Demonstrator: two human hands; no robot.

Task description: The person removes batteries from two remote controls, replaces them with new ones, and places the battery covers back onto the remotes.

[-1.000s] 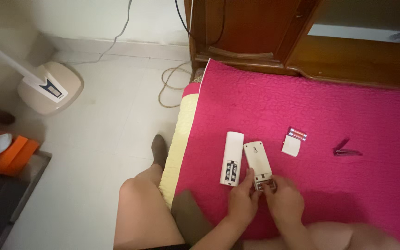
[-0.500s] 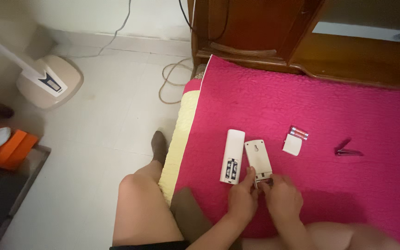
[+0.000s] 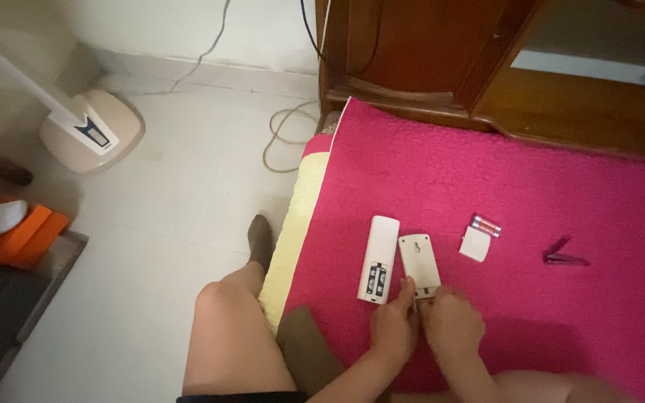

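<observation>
Two white remote controls lie face down on a pink quilted cover [image 3: 487, 172]. The left remote [image 3: 379, 258] has its battery bay uncovered, with batteries inside. My left hand [image 3: 393, 324] and my right hand [image 3: 451, 322] both grip the near end of the right remote [image 3: 419, 264], where its battery bay is hidden under my fingers. A white battery cover [image 3: 475, 244] and a pair of red-and-silver batteries [image 3: 486, 225] lie just right of the remotes.
A metal nail clipper [image 3: 561, 256] lies further right on the cover. A wooden bed frame [image 3: 442, 67] rises behind. On the tiled floor to the left stand a beige fan base [image 3: 95, 134], a coiled cable [image 3: 287, 134] and an orange object [image 3: 20, 237]. My bare knee [image 3: 225, 336] hangs off the bed.
The view has shifted slightly. My hands have closed in over the near end of the right remote, and its battery bay, visible before, is now covered by my fingers.
</observation>
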